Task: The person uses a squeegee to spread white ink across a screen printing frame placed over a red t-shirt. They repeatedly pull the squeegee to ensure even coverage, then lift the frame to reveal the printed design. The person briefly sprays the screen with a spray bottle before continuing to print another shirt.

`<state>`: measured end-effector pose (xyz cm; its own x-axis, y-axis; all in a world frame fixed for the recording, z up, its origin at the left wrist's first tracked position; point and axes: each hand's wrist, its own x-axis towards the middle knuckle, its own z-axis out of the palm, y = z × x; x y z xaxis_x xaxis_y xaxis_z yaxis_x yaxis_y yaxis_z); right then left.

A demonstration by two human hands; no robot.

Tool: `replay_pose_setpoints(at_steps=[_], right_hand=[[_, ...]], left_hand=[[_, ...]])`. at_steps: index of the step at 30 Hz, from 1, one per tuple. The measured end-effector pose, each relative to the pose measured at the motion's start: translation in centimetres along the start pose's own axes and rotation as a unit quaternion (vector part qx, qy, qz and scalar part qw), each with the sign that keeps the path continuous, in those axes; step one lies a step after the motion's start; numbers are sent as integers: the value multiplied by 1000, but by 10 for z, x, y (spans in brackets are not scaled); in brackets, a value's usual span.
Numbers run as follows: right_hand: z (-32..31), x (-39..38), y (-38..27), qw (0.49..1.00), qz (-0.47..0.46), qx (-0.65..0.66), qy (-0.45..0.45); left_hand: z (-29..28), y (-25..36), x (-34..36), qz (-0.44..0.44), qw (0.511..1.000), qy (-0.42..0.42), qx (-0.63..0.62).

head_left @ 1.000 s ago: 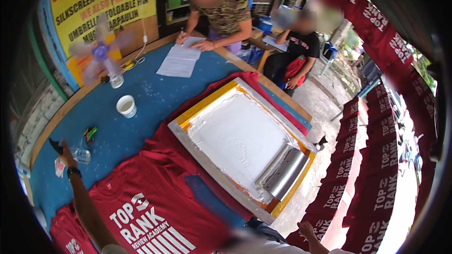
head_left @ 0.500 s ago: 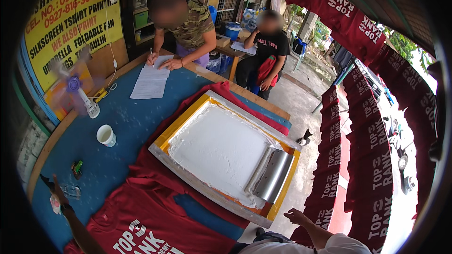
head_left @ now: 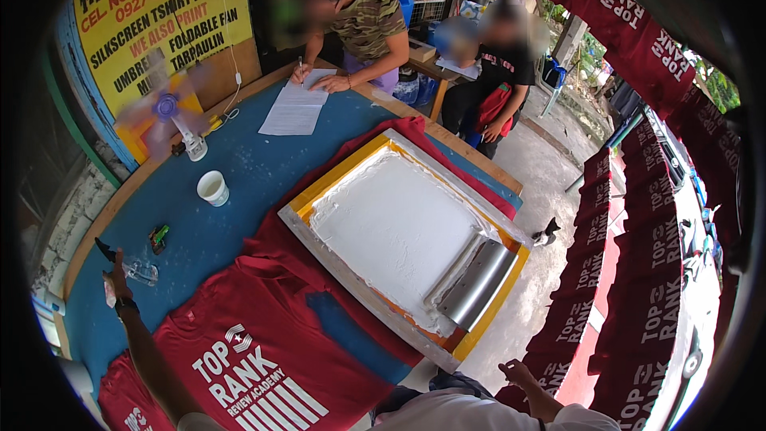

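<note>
My left hand [head_left: 118,281] is at the table's left edge, fingers stretched out and apart, with a dark watch on the wrist. Just beyond its fingertips is a small black pointed thing [head_left: 104,250]. A clear glass-like container [head_left: 144,272] stands beside it, and a crumpled pale pink-white thing [head_left: 109,294] lies against its outer side; whether they touch is unclear. My right hand [head_left: 519,372] hangs empty and loosely open past the near corner of a wooden-framed printing screen [head_left: 319,243]. White ink [head_left: 383,219] coats the screen, and a metal squeegee [head_left: 479,283] rests at its right end.
Printed maroon T-shirts [head_left: 263,343] lie on the blue table [head_left: 263,168]. A white cup [head_left: 213,189], small green thing [head_left: 159,239] and running fan [head_left: 179,124] stand left. Across, a person [head_left: 363,24] writes on paper [head_left: 294,108]; another [head_left: 495,80] sits. Shirts [head_left: 654,287] hang right.
My view has shifted, so the table and screen appear higher and further right. Both hands stay in about the same places. The seated person's raised hand has come down from the head.
</note>
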<state>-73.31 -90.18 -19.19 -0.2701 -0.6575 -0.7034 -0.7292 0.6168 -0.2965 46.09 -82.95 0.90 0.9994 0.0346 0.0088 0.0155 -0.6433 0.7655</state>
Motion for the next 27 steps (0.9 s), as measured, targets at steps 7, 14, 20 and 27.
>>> replay_pose_setpoints(at_steps=[7,14,20,27], right_hand=[[-5,45,29,996,-1,54,-65],[-42,163,48,988,3,14,-156],[-190,261,-48,842,-504,-108,160],[-387,205,-220,816,-402,414,40]], left_hand=[[-54,-50,-65,67,994,16,-84],[-115,-52,-342,333,931,102,-111],[-49,-9,-649,226,945,139,-192],[28,4,-757,25,929,-150,-337]])
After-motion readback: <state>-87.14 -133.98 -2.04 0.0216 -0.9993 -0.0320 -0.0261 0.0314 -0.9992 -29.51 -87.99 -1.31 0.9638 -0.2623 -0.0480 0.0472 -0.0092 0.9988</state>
